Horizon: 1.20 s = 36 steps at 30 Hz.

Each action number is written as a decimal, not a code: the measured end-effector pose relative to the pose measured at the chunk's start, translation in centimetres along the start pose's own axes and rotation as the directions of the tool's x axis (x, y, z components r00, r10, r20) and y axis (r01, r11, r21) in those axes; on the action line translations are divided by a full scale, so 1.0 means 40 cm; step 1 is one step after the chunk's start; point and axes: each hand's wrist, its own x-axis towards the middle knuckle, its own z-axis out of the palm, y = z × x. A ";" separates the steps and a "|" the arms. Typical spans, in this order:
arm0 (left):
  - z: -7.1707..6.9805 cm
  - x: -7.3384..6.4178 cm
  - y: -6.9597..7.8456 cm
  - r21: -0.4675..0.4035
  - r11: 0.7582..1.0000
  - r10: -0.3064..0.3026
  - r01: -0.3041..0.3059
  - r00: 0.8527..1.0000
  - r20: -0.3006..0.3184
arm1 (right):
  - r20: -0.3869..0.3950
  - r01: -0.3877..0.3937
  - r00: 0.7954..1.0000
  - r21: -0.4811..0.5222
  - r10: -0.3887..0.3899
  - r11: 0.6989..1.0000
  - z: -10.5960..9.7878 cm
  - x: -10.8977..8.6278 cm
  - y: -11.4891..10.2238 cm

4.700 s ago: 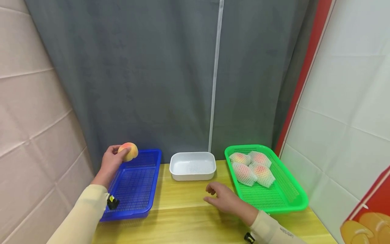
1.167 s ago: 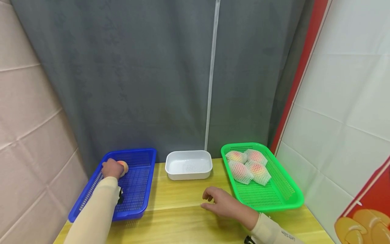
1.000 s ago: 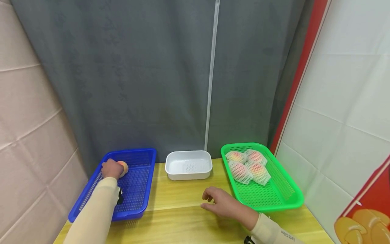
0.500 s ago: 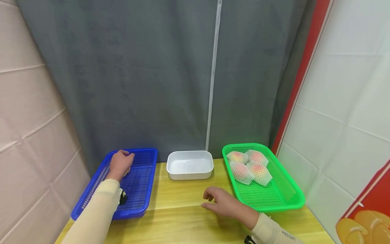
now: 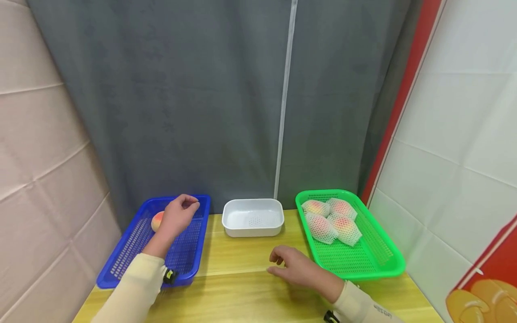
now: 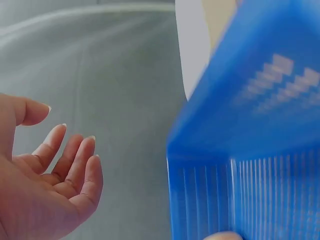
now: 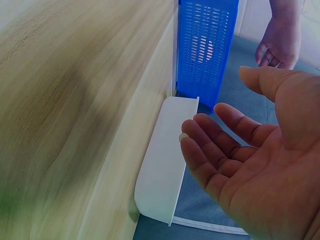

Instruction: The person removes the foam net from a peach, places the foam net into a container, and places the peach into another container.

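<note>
My left hand [image 5: 177, 217] hovers over the blue basket [image 5: 115, 264], fingers loosely curled with nothing between them; the left wrist view shows its bare palm and relaxed fingers [image 6: 82, 170]. A peach [image 5: 157, 221], unwrapped, lies in the blue basket to the left of that hand, partly covered by it in the head view. My right hand [image 5: 296, 267] is held over the table between the white tray [image 5: 253, 232] and the green basket [image 5: 375, 258]. Its fingers are loosely bent and hold nothing, as the right wrist view also shows.
Several peaches [image 5: 342, 228] in white foam nets sit in the back left part of the green basket. The wooden table [image 5: 238, 287] runs up to a grey curtain [image 5: 181, 98] behind. Pale walls stand on both sides.
The left hand carried the peach down into the blue basket, let go of it, then rose and moved right. The right hand has stayed nearly still.
</note>
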 end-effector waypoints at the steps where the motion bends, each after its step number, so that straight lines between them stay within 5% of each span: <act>1: 0.009 -0.010 0.009 -0.007 1.000 0.014 -0.014 1.000 0.006 | 0.000 -0.002 1.000 0.001 0.002 1.000 0.000 0.000 -0.001; 15: 0.171 -0.166 0.090 -0.166 0.974 0.172 -0.151 0.978 0.120 | -0.021 0.005 1.000 -0.016 -0.005 1.000 0.003 0.003 0.008; 23: 0.290 -0.276 0.080 -0.228 0.955 0.249 -0.189 0.929 0.273 | -0.049 0.026 0.998 -0.018 -0.027 0.999 0.003 0.003 0.007; 28: 0.323 -0.298 0.066 -0.231 0.957 0.245 -0.179 0.921 0.302 | -0.054 0.027 0.998 -0.020 -0.028 0.999 0.004 0.001 0.006; 36: 0.327 -0.306 0.057 -0.241 0.958 0.228 -0.156 0.924 0.306 | -0.064 0.027 0.998 -0.027 -0.029 0.999 0.004 -0.005 0.008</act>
